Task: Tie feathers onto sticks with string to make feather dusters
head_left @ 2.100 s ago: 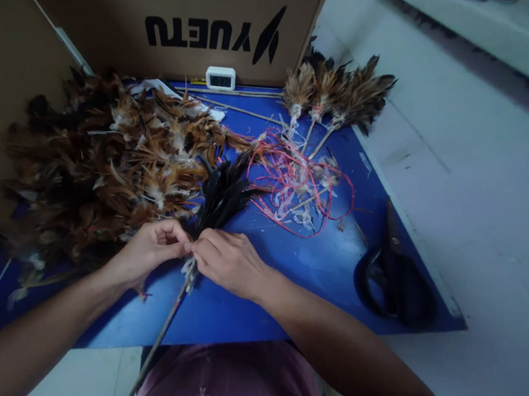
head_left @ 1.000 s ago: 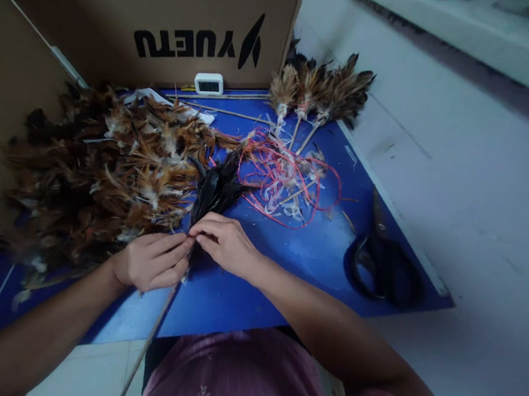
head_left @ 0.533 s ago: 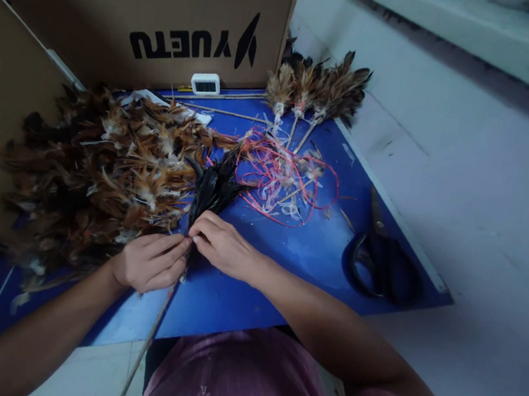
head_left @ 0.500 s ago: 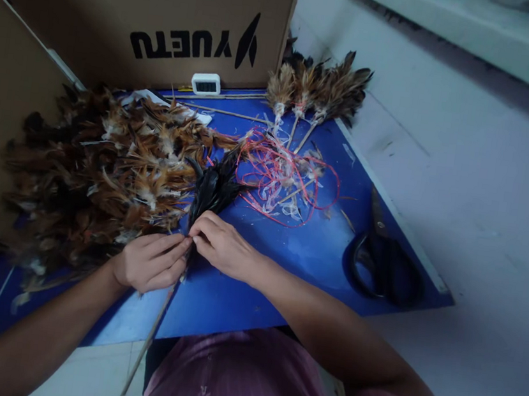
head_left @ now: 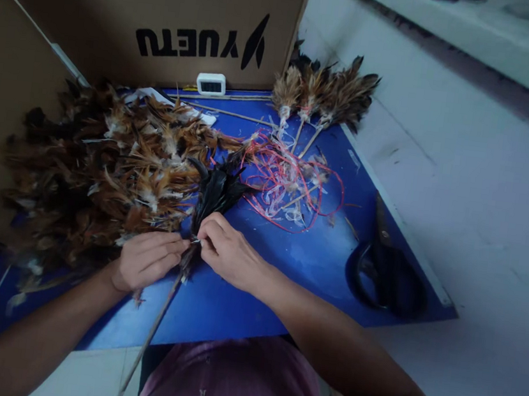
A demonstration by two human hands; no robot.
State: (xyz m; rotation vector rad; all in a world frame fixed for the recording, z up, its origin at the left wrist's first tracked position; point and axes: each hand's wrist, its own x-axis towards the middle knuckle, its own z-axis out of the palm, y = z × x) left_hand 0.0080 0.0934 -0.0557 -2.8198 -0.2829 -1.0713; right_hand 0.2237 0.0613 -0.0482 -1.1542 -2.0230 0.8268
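Our left hand point(head_left: 149, 260) and right hand point(head_left: 230, 249) pinch the base of the black feathers point(head_left: 219, 194) from either side, at the far end of the stick point(head_left: 150, 335); any strand between our fingertips is too small to tell. We should press the feather ends evenly against the stick, stop it turning, and avoid the red cord point(head_left: 281, 169) beyond it.
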